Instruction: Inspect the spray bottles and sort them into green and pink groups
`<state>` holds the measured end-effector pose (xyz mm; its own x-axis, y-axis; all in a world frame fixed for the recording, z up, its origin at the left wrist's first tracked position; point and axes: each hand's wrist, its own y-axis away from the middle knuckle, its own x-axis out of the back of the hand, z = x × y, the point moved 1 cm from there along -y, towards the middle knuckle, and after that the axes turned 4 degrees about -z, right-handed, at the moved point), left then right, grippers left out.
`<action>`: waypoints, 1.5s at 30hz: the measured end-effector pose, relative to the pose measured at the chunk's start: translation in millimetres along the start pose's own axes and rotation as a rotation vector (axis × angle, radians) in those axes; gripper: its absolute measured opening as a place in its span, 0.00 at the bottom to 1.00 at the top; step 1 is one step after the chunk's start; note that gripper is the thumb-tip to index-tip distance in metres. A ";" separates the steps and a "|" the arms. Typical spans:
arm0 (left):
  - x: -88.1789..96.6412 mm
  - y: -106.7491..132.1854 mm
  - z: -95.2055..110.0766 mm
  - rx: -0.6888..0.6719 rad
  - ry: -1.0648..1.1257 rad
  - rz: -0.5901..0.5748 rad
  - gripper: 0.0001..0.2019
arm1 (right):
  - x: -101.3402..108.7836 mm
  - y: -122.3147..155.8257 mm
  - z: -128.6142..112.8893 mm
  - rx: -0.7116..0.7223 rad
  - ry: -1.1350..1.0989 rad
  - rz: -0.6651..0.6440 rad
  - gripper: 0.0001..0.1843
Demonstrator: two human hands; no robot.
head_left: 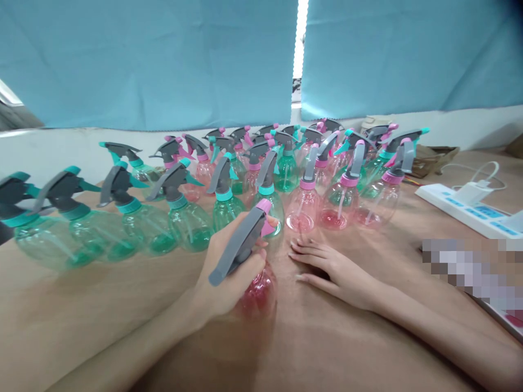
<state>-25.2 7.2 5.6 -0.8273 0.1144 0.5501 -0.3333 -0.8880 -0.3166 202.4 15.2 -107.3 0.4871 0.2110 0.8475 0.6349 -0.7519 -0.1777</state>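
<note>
My left hand (pixel 232 267) is wrapped round the neck of a pink spray bottle (pixel 259 291) with a grey and pink trigger head, standing at the middle of the table. The fingers cover its collar. My right hand (pixel 327 264) lies palm down on the table to the right of that bottle, fingers stretched out and holding nothing. Just beyond its fingertips stands another pink spray bottle (pixel 302 207). Behind my left hand are a green spray bottle (pixel 226 209) and a second green one, partly hidden by the held bottle's head.
Several green spray bottles (pixel 190 223) line the left side, with more pink and green ones crowded behind. A white power strip (pixel 469 209) with plugs lies at the right, near a brown bag (pixel 433 158). A blue curtain (pixel 163 65) hangs behind the brown table (pixel 102 310).
</note>
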 end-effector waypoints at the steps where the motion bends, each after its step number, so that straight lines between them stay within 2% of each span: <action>1: -0.6 0.6 -0.6 0.001 0.022 -0.014 0.04 | 0.1 0.1 -0.1 -0.002 0.001 -0.001 0.26; 7: -2.2 4.1 -6.1 -0.002 0.045 -0.017 0.04 | 0.2 0.1 -0.3 -0.003 0.001 -0.005 0.26; 15: -0.8 1.8 -0.8 -0.008 0.026 -0.012 0.05 | 0.6 0.4 -0.7 0.007 -0.017 0.005 0.26; 28: -1.0 1.8 -3.7 0.020 0.050 -0.044 0.07 | 0.8 0.1 1.5 0.002 0.014 -0.014 0.26; 40: 0.3 1.2 0.7 -0.027 0.019 -0.022 0.06 | 0.4 0.5 1.8 0.015 -0.014 0.005 0.25; 45: -0.5 1.9 -2.8 -0.006 0.028 -0.026 0.09 | -0.3 1.0 2.5 0.012 -0.016 0.012 0.25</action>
<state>-26.7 6.7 2.5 -0.8306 0.1497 0.5364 -0.3572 -0.8821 -0.3070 204.3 15.9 -109.0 0.5038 0.2119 0.8374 0.6359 -0.7471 -0.1935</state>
